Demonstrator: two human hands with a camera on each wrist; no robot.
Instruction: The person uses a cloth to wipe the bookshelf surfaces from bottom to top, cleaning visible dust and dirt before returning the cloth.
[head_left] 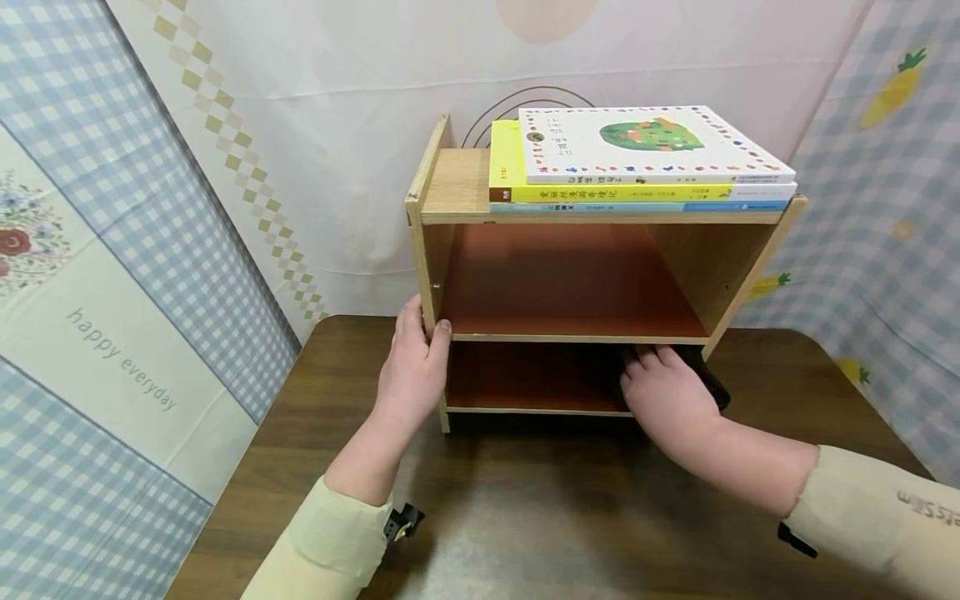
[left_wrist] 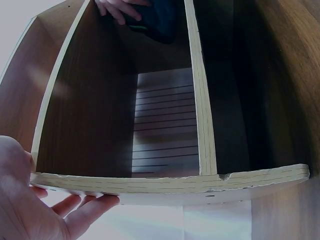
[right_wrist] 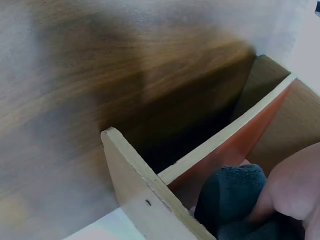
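A small wooden shelf (head_left: 570, 339) stands on the table, with open compartments between its boards. My left hand (head_left: 412, 367) grips its left side panel, thumb at the front edge and fingers along the outer face; the left wrist view shows those fingers (left_wrist: 90, 212) under the panel. Inside the lower compartment, at the right, my right hand (head_left: 667, 396) holds a dark cloth (right_wrist: 232, 195). Part of the cloth (head_left: 708, 383) sticks out beside the hand at the right side panel. The compartment's upper board hides the right fingertips in the head view.
Three books lie stacked on the shelf's top board: a white one (head_left: 585, 150) uppermost, a yellow one (head_left: 506, 167) and a blue one (head_left: 600, 207). The brown table (head_left: 525, 517) extends in front. Patterned cloth (head_left: 337, 100) hangs behind and at both sides.
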